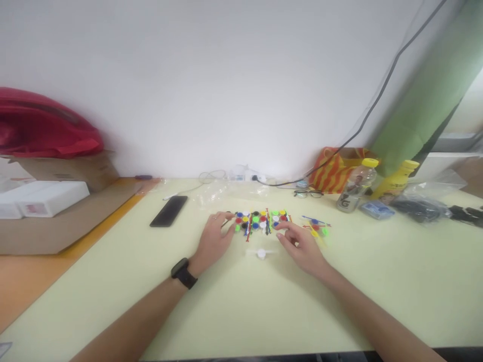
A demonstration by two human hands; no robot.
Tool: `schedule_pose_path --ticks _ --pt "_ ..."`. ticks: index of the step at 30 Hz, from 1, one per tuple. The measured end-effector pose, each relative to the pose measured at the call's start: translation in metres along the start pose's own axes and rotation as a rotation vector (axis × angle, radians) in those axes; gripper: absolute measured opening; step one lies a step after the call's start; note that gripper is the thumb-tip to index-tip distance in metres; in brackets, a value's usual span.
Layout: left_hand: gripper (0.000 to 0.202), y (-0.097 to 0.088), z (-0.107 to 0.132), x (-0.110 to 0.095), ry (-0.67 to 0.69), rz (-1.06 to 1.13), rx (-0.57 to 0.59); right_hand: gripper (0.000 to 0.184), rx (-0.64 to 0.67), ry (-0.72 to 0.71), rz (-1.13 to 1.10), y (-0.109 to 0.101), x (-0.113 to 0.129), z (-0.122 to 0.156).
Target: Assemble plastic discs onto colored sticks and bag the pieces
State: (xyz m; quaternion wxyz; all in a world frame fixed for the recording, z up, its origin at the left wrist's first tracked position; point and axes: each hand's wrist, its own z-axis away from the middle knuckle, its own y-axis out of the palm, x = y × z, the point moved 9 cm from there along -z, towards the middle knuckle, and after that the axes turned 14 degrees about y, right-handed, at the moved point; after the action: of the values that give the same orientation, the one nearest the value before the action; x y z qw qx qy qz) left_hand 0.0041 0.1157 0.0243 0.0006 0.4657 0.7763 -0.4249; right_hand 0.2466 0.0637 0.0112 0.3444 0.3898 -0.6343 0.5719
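Small round pieces (256, 219) in red, blue, yellow, green, black and white lie in close-set rows on the table, with thin arrow-shaped sticks between the groups. My left hand (215, 235) is at the left end of the rows, thumb and index finger apart. At the right end is my right hand (301, 245), its index finger stretched towards the pieces and its thumb apart from it; whether it touches them I cannot tell. Between my hands, nearer to me, lies a white round piece (261, 254) with thin arms. Several loose arrow-shaped pieces (315, 226) lie beyond my right hand.
A black phone (169, 211) lies to the left. Glasses (308, 193), a clear bottle (356, 186), a yellow bottle (395, 182) and a striped bag (332, 168) stand or lie at the back right. A cable (377, 100) runs down the wall. Cardboard (94, 218) covers the left side.
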Motion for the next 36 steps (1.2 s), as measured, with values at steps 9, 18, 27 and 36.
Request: schedule_pose_path --ticks 9,18,27,36 --pt "0.026 0.005 0.006 0.062 -0.17 -0.135 0.183 0.026 -0.04 0.019 -0.033 -0.007 0.002 0.002" --pt "0.022 0.007 0.001 0.041 -0.085 -0.252 0.271 0.023 0.018 0.001 0.027 0.0 0.006 0.007" --pt "0.016 0.005 0.002 0.042 -0.095 -0.267 0.271 0.022 0.023 -0.018 0.049 0.001 0.007 0.008" --pt "0.018 0.005 0.003 0.041 -0.103 -0.278 0.286 0.02 0.027 -0.03 0.083 0.002 0.007 0.009"
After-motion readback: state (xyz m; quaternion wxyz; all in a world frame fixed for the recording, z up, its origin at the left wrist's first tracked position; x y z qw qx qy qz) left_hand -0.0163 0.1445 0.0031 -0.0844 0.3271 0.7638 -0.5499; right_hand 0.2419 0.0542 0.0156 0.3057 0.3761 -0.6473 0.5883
